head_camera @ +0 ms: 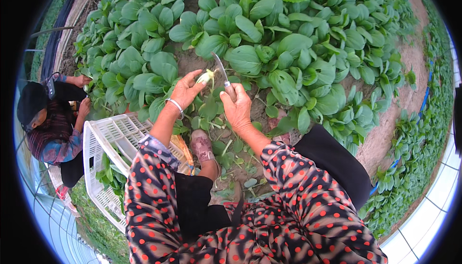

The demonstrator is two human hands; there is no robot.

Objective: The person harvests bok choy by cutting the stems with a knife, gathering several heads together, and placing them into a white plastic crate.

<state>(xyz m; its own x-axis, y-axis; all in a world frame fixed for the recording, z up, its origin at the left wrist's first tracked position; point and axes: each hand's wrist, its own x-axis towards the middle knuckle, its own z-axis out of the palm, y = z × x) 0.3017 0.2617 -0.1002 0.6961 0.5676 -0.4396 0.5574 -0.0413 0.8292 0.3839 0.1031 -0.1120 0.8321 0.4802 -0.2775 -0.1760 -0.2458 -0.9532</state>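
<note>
My left hand (186, 90), with a silver bangle at the wrist, holds a small leafy green plant by its pale base (206, 77), its root end turned towards the blade. In my right hand (236, 106) is the wooden handle of a small curved knife (221, 67), its blade pointing up and to the left, close beside the plant's root. Leafy greens like bok choy (245, 60) grow densely in the soil in front of both hands. Cut leaves and stems (226, 152) lie on the ground between my shoes.
A white plastic crate (104, 192) holding leafy greens stands tilted at my left. Beyond it another person (54, 127) crouches, hands at the bed's edge. My shoe (202, 145) is beside the crate. A bare soil path (382, 130) and a blue hose (426, 94) run at the right.
</note>
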